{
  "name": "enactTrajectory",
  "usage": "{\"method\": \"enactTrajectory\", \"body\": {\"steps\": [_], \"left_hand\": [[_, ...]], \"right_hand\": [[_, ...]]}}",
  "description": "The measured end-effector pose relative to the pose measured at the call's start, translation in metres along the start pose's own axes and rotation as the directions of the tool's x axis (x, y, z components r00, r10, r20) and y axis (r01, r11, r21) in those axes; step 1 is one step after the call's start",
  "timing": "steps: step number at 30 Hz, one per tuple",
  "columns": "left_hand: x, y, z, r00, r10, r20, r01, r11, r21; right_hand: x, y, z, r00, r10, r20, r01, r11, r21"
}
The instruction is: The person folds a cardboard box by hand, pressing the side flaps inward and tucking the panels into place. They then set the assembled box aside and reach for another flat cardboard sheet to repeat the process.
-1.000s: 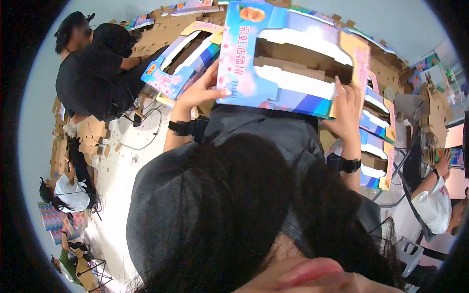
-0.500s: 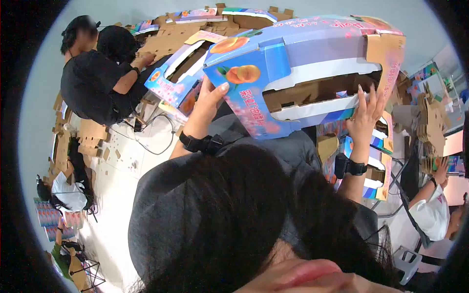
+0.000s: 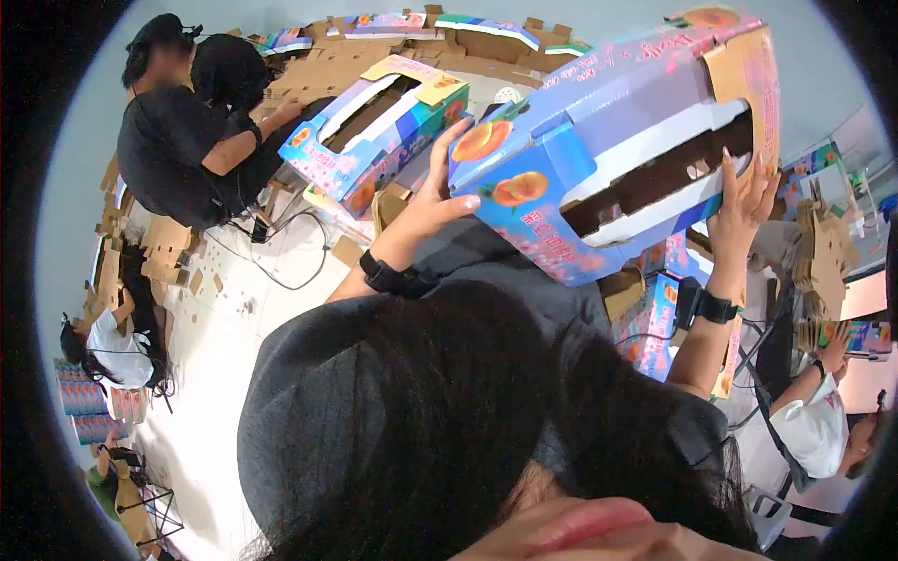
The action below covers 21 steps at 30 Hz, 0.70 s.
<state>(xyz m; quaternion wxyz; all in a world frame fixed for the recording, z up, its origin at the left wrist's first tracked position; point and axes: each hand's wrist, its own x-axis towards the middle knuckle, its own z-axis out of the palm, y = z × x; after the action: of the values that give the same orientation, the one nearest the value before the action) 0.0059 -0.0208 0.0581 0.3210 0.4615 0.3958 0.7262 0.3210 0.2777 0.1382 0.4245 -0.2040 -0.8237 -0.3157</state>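
Note:
Between my two hands is a fruit carton (image 3: 617, 122), blue, purple and peach with printed oranges and a long cut-out opening in its top. It is tilted, with its right end higher. My left hand (image 3: 440, 192) grips the left end, thumb on the printed face. On the right side, my right hand (image 3: 744, 201) holds the carton by the edge near the opening, its fingers lying over the white flap. Part of each hand's grip is hidden behind the cardboard. A second carton (image 3: 374, 122) of the same print stands to the left, beyond my left hand.
More printed cartons (image 3: 664, 299) are stacked below my right forearm. A person in black (image 3: 178, 150) sits at the left; another in white (image 3: 814, 421) works at the right. Flattened cardboard (image 3: 828, 248) is piled at the right. Cables (image 3: 281, 280) and scraps lie on the floor.
Both hands have carried the carton to the right, and its right end has tipped upward. More of the second carton on the left is now uncovered.

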Motion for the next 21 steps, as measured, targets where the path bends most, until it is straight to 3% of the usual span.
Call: {"method": "enactTrajectory", "body": {"steps": [3, 9, 13, 16, 18, 21], "left_hand": [[0.001, 0.0, -0.001, 0.996, 0.082, 0.031, -0.079, 0.992, -0.098], [0.003, 0.012, -0.01, 0.981, 0.076, 0.178, -0.118, 0.963, 0.242], [-0.003, 0.019, -0.003, 0.945, -0.084, 0.316, -0.041, 0.929, 0.369], [-0.006, 0.016, 0.006, 0.901, -0.265, 0.343, 0.046, 0.845, 0.533], [-0.008, 0.008, 0.008, 0.935, -0.151, 0.32, -0.051, 0.837, 0.545], [-0.006, 0.002, 0.002, 0.946, -0.213, 0.245, 0.029, 0.806, 0.591]], "right_hand": [[-0.013, -0.002, -0.005, 0.998, 0.06, 0.003, -0.06, 0.998, 0.025], [-0.019, 0.012, -0.008, 0.997, 0.033, -0.073, -0.038, 0.997, -0.06], [0.006, 0.024, -0.023, 0.997, -0.005, -0.071, 0.004, 1.0, -0.008], [0.005, 0.025, -0.025, 0.996, -0.054, 0.077, 0.059, 0.996, -0.064], [-0.003, 0.011, -0.022, 0.981, 0.004, 0.195, 0.005, 0.999, -0.045], [-0.021, -0.028, -0.028, 0.979, 0.204, 0.013, -0.201, 0.951, 0.235]]}}
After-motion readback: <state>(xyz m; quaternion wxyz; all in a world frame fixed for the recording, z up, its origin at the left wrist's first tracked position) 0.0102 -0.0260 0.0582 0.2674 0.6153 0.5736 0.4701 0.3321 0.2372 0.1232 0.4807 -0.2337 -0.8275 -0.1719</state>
